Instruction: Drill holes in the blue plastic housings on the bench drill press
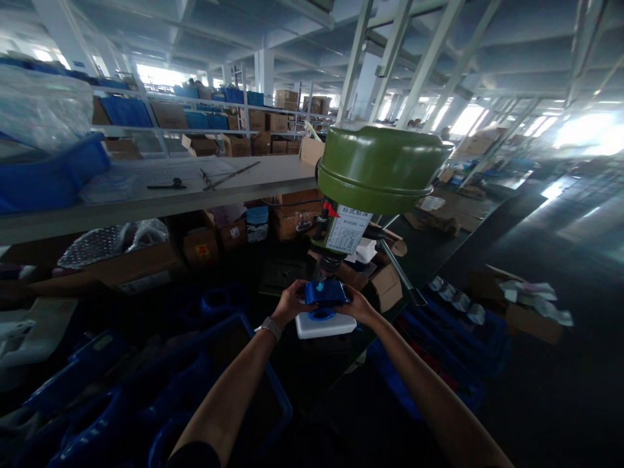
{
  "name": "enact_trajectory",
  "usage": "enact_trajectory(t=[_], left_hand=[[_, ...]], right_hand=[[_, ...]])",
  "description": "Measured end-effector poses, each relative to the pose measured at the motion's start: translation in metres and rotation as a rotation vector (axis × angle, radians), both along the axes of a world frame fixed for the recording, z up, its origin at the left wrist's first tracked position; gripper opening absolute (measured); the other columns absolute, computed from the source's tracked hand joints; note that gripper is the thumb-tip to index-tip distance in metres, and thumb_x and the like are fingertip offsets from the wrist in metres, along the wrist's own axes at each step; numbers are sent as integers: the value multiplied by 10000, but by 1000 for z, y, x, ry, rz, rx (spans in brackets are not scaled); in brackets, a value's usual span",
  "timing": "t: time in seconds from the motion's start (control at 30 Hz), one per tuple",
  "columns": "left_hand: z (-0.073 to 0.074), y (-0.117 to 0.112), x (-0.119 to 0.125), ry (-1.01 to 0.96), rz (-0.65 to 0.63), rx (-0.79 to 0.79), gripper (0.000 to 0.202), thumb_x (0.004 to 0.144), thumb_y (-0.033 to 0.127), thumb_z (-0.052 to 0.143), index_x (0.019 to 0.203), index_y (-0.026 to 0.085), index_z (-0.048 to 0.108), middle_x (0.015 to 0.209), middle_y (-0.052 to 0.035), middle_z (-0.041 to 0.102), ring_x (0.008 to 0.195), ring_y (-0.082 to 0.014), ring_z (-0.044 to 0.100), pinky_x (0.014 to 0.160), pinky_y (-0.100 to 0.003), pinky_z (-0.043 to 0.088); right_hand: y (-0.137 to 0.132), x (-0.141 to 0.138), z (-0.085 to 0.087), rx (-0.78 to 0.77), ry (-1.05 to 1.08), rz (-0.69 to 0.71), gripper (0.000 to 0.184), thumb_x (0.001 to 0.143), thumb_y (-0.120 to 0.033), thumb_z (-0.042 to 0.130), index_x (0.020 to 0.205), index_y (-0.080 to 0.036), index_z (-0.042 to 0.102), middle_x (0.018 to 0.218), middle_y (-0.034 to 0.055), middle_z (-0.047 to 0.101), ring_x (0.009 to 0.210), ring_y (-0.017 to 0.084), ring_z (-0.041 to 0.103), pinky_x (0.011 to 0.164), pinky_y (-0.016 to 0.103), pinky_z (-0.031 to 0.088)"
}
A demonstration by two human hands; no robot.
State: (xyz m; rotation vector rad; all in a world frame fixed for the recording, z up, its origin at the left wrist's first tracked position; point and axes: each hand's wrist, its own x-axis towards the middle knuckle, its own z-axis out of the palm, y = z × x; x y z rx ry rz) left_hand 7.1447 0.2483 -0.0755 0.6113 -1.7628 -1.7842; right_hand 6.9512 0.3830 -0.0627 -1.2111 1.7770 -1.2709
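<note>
Both my hands grip a glossy blue housing part [331,294] from its two sides, below the chuck of a green drill press [380,166]. My left hand [292,303], with a pale band on the wrist, holds its left side. On the other side, my right hand [359,305] has its fingers against the right edge. A round blue ring shows at the part's lower front. Beneath it lies a white block [325,326]. The drill chuck [329,263] sits just above the part; whether a bit touches it I cannot tell.
Blue crates [285,396] with blue castings stand at lower left. A feed lever [402,273] juts out right of the drill press. Behind is a long table [273,172] with a caliper-like tool. At right, an open carton [531,322] lies on the floor near more blue crates.
</note>
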Motion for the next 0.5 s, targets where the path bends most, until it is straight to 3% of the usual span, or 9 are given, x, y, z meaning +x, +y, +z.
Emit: enact_trajectory(t=[0.13, 0.2, 0.37, 0.5], left_hand=[[1, 1, -2, -4, 16, -20, 626, 463, 124, 809, 1028, 147, 539, 844, 21, 597, 789, -109, 589, 737, -223, 508], [0, 0, -4, -3, 21, -24, 625, 475, 121, 801, 1039, 148, 535, 850, 22, 596, 783, -105, 589, 729, -216, 507], [0, -2, -7, -20, 29, -46, 650, 464, 129, 806, 1059, 146, 545, 863, 19, 602, 778, -105, 588, 721, -209, 497], [-1, -3, -6, -33, 27, -65, 653, 471, 139, 807, 1073, 151, 553, 877, 12, 622, 806, -123, 606, 745, -230, 509]], right_hand=[[17, -10, 8, 63, -57, 44, 965, 516, -318, 796, 1367, -177, 364, 1346, 171, 461, 1120, 255, 557, 933, 415, 479], [19, -10, 10, 85, -86, 57, 962, 555, -330, 776, 1395, -192, 329, 1357, 170, 448, 1063, 235, 590, 903, 399, 504], [6, 2, 4, 141, -150, 39, 861, 633, -388, 716, 1388, -241, 330, 1362, 135, 452, 892, 198, 640, 652, 323, 583], [1, 5, 1, 150, -188, 10, 817, 602, -380, 734, 1334, -254, 396, 1318, 101, 504, 827, 174, 647, 628, 302, 588]])
